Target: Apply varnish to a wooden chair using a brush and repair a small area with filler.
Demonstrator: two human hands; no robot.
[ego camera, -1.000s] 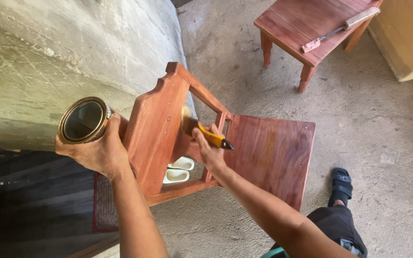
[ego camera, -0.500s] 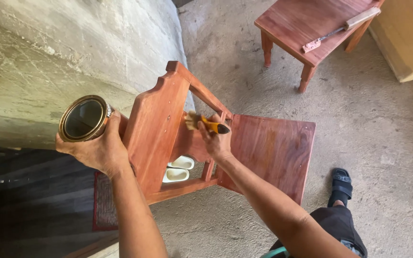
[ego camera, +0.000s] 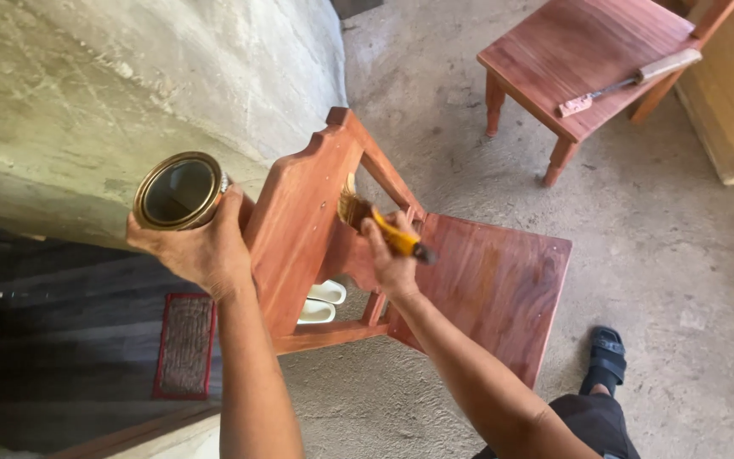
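The left hand (ego camera: pixel 201 251) grips an open can (ego camera: pixel 177 190) beside the chair's backrest (ego camera: pixel 299 225); the right hand (ego camera: pixel 392 263) is closed on a yellow-handled brush (ego camera: pixel 375 223), bristles touching the backrest's inner face. Judgement — keep the can level and stroke along the grain, working finish into the curved edge without runs. A wooden stool (ego camera: pixel 579 51) stands well apart.

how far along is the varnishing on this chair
Looks done: the chair's seat and the near face of the backrest already show an even reddish coat. In hand: the right hand presses a yellow-handled brush against the backrest's inner side, while the left hand holds an open tin. Left: the rails and legs below, mostly hidden, cannot be judged.
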